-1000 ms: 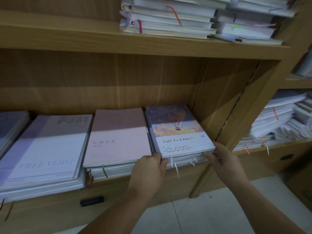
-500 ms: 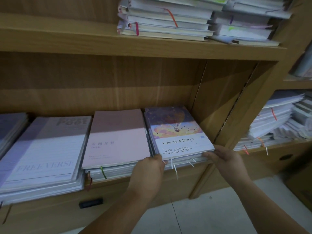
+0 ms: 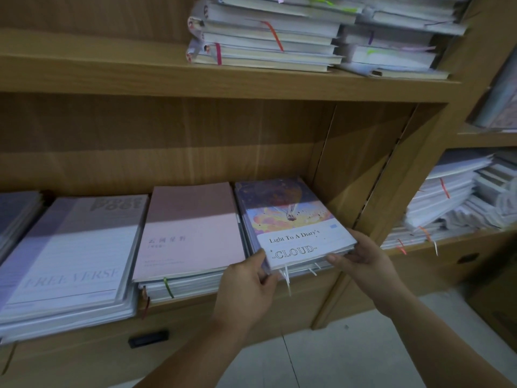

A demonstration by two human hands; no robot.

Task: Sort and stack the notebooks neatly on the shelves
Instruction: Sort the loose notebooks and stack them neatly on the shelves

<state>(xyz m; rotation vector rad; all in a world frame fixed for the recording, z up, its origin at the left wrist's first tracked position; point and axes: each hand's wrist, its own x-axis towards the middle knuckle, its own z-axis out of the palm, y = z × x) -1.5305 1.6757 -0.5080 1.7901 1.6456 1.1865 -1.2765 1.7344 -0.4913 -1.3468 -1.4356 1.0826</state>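
A stack of "Light To A Diary's CLOUD" notebooks [image 3: 291, 219] lies at the right end of the middle shelf [image 3: 195, 303], against the wooden divider. My left hand [image 3: 249, 287] grips the stack's front left corner, thumb on the top cover. My right hand [image 3: 363, 261] grips the front right corner, thumb along the side and fingers under the top notebook's edge. To its left lies a stack with a pink cover [image 3: 193, 231]. Left of that is a pale "FREE VERSE" stack [image 3: 72, 256].
Two piles of notebooks with coloured ribbons [image 3: 265, 40] sit on the upper shelf [image 3: 112, 77]. An untidy white pile [image 3: 453, 200] fills the bay to the right. A dark drawer handle [image 3: 148, 338] sits below the middle shelf. Pale floor tiles [image 3: 321, 359] lie underneath.
My right hand has moved from the stack's side to its front right corner and closed its fingers on the top edge. My left hand has stayed at the front left corner.
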